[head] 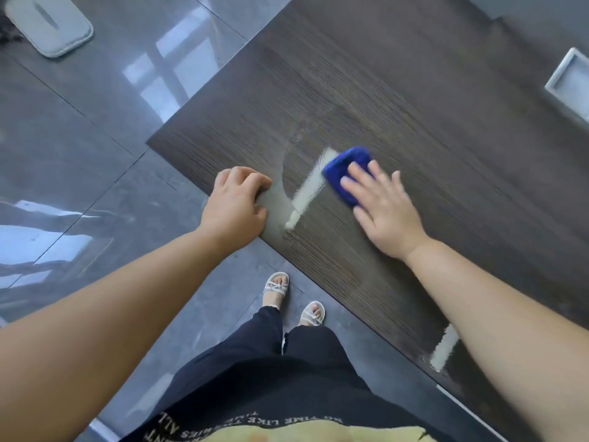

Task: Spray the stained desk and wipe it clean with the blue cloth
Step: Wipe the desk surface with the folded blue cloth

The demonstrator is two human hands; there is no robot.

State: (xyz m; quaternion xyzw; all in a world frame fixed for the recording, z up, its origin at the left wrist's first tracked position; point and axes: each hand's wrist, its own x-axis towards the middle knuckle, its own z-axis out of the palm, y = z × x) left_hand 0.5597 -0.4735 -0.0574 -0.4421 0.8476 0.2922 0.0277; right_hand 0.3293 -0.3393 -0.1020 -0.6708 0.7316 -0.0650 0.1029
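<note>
Step in hand: wiping. No spray bottle is in view, and wet residue on the desk [414,106] suggests that spraying is done.

Blue cloth [342,169]: lies folded flat on the desk top, a little in from the near edge. All positions below are given from it.

Right hand [382,212]: directly on top of the cloth, covering its near half. Fingers [357,173] are straight and spread, pressing the cloth down flat, not pinching it.

Left hand [236,202]: well to the left of the cloth, at the desk's near edge. Fingers are curled in with the knuckles on the surface; nothing is visible in its grasp, and it appears to brace.

Pale streak [307,189]: just left of the cloth, touching its left end and running toward the near edge. A thin grey film [274,212] lies further left, reaching the left hand.

Second streak [444,347]: far to the right of the cloth and nearer the person, by the desk edge, partly behind the right forearm.

Assessment: the job is partly done. The next move calls for a firm pass leftward over the adjoining streak and film, with the left hand lifted clear, then a separate pass over the second streak
</note>
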